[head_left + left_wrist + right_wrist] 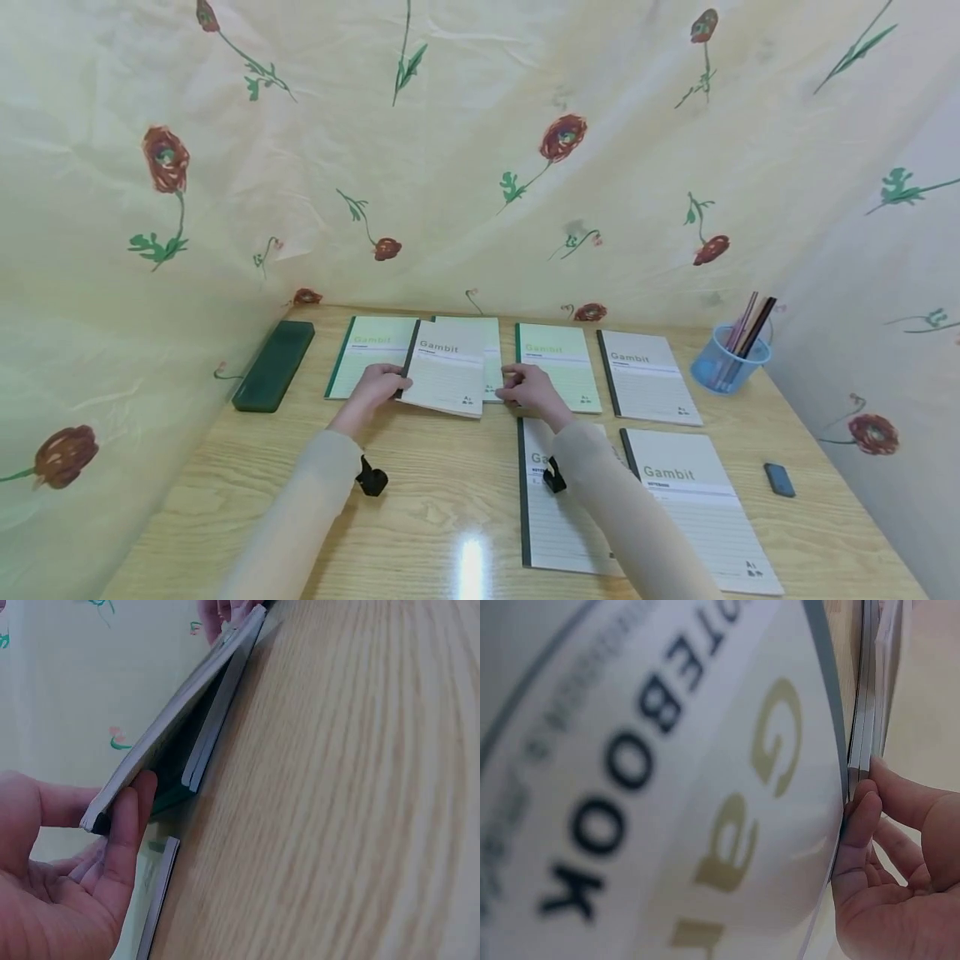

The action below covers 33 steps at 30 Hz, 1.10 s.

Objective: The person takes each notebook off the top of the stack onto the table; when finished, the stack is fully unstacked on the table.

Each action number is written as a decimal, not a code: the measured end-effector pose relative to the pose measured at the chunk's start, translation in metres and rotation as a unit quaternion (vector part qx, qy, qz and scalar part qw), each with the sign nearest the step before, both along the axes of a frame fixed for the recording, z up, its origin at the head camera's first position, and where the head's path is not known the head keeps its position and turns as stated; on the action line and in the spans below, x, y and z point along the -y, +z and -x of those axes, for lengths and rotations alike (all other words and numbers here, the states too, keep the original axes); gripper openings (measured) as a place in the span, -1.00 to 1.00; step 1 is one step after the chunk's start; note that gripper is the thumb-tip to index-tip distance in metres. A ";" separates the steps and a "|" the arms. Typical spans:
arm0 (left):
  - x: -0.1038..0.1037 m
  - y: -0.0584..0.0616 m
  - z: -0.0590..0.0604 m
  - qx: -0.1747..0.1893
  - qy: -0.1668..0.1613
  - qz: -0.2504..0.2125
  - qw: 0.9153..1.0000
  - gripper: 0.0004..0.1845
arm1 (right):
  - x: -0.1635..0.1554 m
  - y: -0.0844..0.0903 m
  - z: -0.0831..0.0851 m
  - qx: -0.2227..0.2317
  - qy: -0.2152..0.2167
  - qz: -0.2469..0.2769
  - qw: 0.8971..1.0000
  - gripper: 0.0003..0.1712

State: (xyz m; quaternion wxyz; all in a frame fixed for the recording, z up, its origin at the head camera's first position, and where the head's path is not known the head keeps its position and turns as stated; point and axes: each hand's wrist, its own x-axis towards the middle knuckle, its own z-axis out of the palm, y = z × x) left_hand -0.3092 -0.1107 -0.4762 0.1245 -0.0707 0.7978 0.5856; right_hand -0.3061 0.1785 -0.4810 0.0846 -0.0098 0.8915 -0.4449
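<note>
My left hand (377,385) pinches a white Gambit notebook (444,367) by its dark spine, near the lower left corner. In the left wrist view that notebook (176,712) is tilted, its spine edge raised off the notebooks below. Beneath it lies a light green notebook (491,358), mostly covered. My right hand (531,389) pinches this green notebook's lower right corner, thumb against the page edges (861,742) in the right wrist view. Another green notebook (367,358) lies to the left, partly overlapped by the white one.
Right of my hands lie a green notebook (558,367) and a white notebook (648,375). Two larger white notebooks (562,525) (697,508) lie nearer, under and beside my right forearm. A dark green case (274,367), a blue pen basket (731,362) and a small dark object (779,480) flank them.
</note>
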 end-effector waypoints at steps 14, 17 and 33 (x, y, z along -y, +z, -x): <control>0.055 0.009 -0.044 -0.008 0.036 -0.023 0.999 -0.57 | 0.000 0.001 -0.002 -0.004 0.006 -0.001 1.000 -0.39; 0.073 0.012 -0.065 -0.006 0.033 -0.019 0.999 -0.52 | -0.001 0.000 -0.002 -0.009 0.011 -0.004 1.000 -0.40; 0.145 0.002 -0.162 0.041 0.035 -0.026 0.998 -0.43 | -0.001 0.002 0.000 -0.003 0.010 -0.008 1.000 -0.38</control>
